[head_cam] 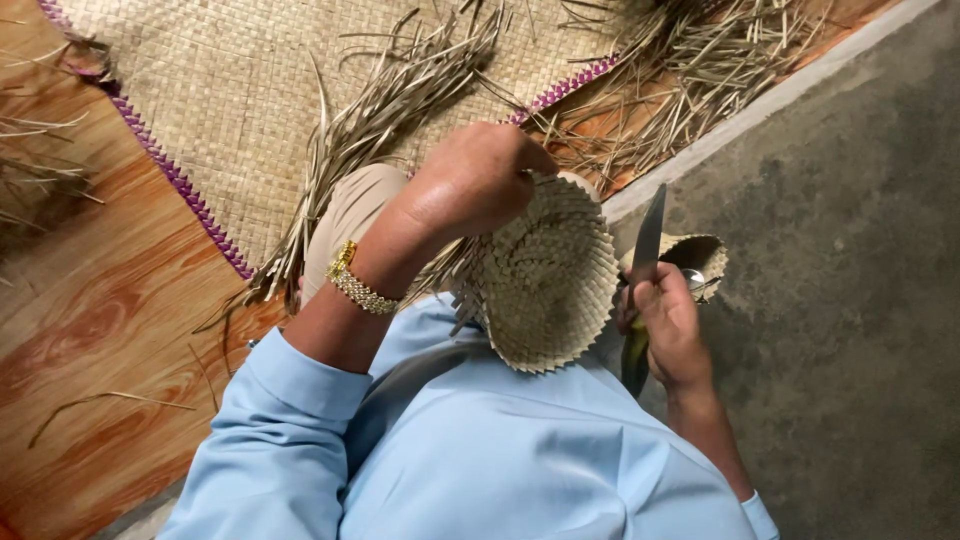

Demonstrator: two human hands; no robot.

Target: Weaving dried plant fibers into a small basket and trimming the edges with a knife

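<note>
My left hand [478,180] is closed over the rim of a small woven straw basket [548,285], held above my lap with loose strip ends hanging from its edge. A gold bracelet sits on that wrist. My right hand [668,325] grips a knife [645,262] with its blade pointing up, just right of the basket. I wear a light blue long-sleeved top.
A second small woven basket [700,258] sits behind the knife on the grey concrete floor [850,300]. A woven mat [240,90] with purple edging lies on wood-patterned flooring [90,330]. Several dried leaf strips [690,70] are piled at the top.
</note>
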